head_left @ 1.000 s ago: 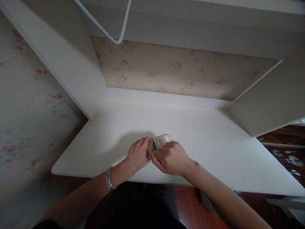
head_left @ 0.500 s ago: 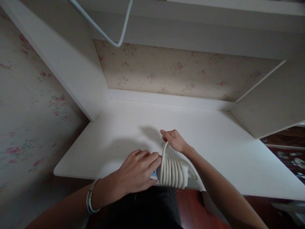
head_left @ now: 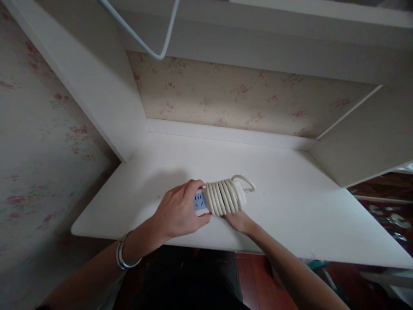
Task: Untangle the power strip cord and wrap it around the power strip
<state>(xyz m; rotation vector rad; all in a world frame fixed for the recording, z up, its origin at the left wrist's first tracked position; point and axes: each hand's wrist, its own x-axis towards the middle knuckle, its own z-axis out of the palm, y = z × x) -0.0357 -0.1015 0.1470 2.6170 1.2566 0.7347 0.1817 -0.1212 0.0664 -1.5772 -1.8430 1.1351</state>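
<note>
A white power strip [head_left: 201, 212] with a blue socket face is held over the desk. Its cream cord [head_left: 222, 197] is wound around the body in several close turns, side by side. At the strip's right end a loop of cord [head_left: 248, 181] sticks out. My left hand [head_left: 181, 211], with a silver bracelet at the wrist, is closed around the left end, thumb on the near side and fingers over the far side. My right hand [head_left: 239, 221] reaches beneath the coils; its fingers are hidden there, so what they grip does not show.
The white desk [head_left: 284, 202] has a raised strip along the back and side panels left and right. Overhead hangs a bent pale cable or rod [head_left: 159, 56]. Below the front edge are a reddish floor [head_left: 251, 275] and dark-clothed legs.
My right hand has gone from above the strip, pulling the cord upward, to underneath the coils. The strip and my left hand have moved up and away, with the socket face now showing more.
</note>
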